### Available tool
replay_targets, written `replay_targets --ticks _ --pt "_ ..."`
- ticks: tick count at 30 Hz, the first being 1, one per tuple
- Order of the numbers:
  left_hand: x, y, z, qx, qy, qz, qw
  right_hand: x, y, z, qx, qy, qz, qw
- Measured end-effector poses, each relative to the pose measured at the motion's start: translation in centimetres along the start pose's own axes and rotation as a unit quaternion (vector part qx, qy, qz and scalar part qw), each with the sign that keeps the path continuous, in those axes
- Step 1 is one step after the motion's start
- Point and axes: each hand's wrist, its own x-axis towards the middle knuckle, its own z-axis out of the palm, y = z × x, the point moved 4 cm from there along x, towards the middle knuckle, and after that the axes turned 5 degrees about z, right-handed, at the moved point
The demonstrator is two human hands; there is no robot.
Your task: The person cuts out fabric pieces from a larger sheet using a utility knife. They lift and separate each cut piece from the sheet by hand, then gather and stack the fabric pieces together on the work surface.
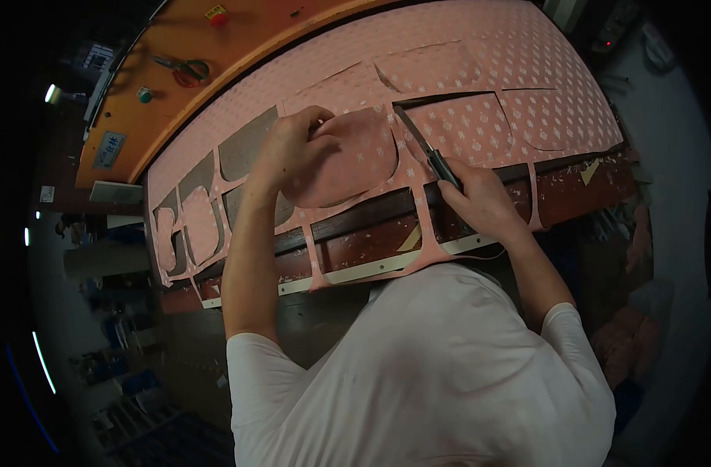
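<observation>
Pink patterned fabric [542, 62] lies over the work surface, with cut outlines and several openings in it. My left hand [297, 148] has its fingers bent at the upper left edge of a loose pink fabric piece [355, 156]. In my right hand [480, 194] is a cutting tool [437, 163] with a dark handle and a long, narrow blade. The blade points up and left, its tip beside the corner of an opening in the fabric, just right of the loose piece. Narrow fabric strips run between the openings toward my body.
An orange machine panel [130, 93] at the upper left bears scissors with red handles [190, 72] and a red button [218, 17]. Small pink pieces [201, 224] lie at the left. A pale rail [363, 269] runs along the near edge.
</observation>
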Motion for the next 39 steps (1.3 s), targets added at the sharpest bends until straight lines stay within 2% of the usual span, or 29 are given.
replay_targets --ticks 4,5,11,17,20,23,32,35,39 --pt "0.8 1.2 -0.2 0.015 0.002 -0.005 1.000 2.2 -1.4 -0.4 -0.052 0.036 -0.067 0.996" --pt "0.5 1.1 0.1 0.016 -0.003 -0.010 1.000 2.7 -1.4 -0.5 -0.080 0.014 -0.037 0.996" --pt "-0.4 2.3 -0.1 0.024 0.017 -0.013 0.999 4.6 -0.2 0.4 -0.116 -0.037 -0.012 0.993" --pt "-1.0 3.2 0.1 0.036 0.019 -0.024 0.999 4.8 -1.0 -0.7 -0.083 -0.078 0.018 0.993" --pt "-1.5 3.3 0.1 0.027 0.038 0.002 0.999 4.6 -2.1 -1.1 0.001 -0.160 0.059 0.985" --pt "-1.9 2.7 0.1 0.023 0.040 0.002 0.999 4.7 -2.2 -1.1 -0.073 -0.147 0.049 0.985" --pt "-2.6 3.2 0.1 0.022 0.063 0.024 0.997 4.6 -2.0 0.2 -0.119 -0.098 0.003 0.988" --pt "-2.7 3.8 -0.2 0.021 0.066 0.038 0.997 3.8 -2.3 0.8 -0.141 -0.126 0.009 0.982" --pt "-3.8 4.9 -3.0 -0.007 0.105 0.016 0.994 2.1 -1.3 1.8 -0.026 -0.135 0.025 0.990"
